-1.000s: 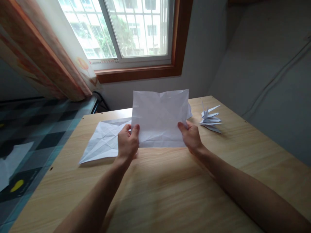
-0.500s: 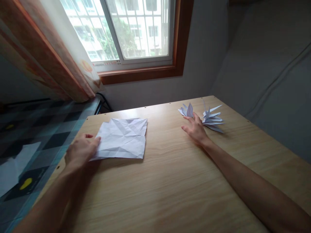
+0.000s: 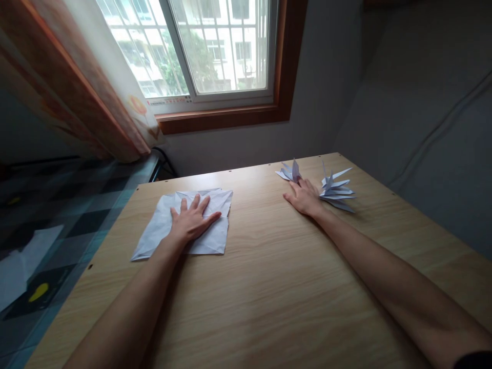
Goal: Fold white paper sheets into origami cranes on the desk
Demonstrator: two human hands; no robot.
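At your far left, loose white paper (image 3: pixel 38 251) lies on the checkered cloth (image 3: pixel 86 225), beyond the left edge of the wooden surface (image 3: pixel 261 287). Just inside that edge lie the creased sheets (image 3: pixel 211 238), and your left hand (image 3: pixel 190 220) rests on them palm down, its fingers spread wide and gripping nothing. The step in hand looks like settling those sheets flat; lifting one from here would call for raising the palm and getting a fingertip under a border. The sheets' lower left corner comes near the surface's left edge, so leftward sliding has little room, while toward you and to the right there is plenty of bare wood. Past that open stretch, your right hand (image 3: pixel 305 197) lies low with its thumb held apart from its fingers, whose tips reach the small folded paper (image 3: pixel 290 171) near the back edge; it looks loose, more steadying or nudging than pinching. Pushing farther back there risks the drop. Just right of that hand, the spiky folded paper (image 3: pixel 336 190) stands close, so moving the hand right calls for lifting clear first.
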